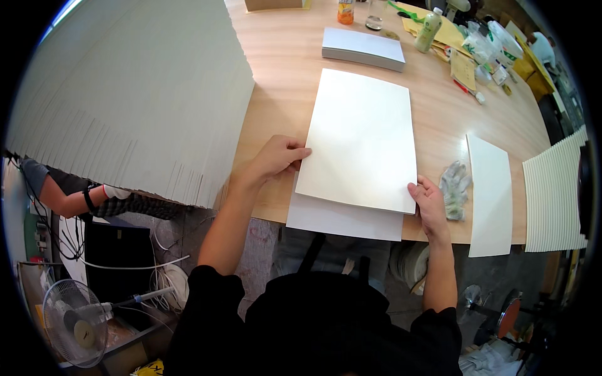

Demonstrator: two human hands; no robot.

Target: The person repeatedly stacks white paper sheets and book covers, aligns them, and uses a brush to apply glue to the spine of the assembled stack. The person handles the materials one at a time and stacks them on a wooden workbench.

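A white rectangular board (360, 141) lies tilted slightly in front of me, its surface blank. My left hand (280, 156) pinches its left edge, thumb on top and the other fingers partly hidden. At the lower right corner my right hand (429, 202) grips the board between thumb and fingers. Beneath it, another white sheet (345, 220) sticks out toward me past the table's front edge. Just right of my right hand lies a crumpled whitish work glove (456, 188).
A tall stack of pale boards (138, 81) rises at the left. Behind the board sits a stack of white sheets (364, 47). To the right are a narrow white stack (491, 194) and a ridged pile (555, 194). Bottles (429, 30) stand farther back. Another person's gloved hand (116, 192) shows lower left.
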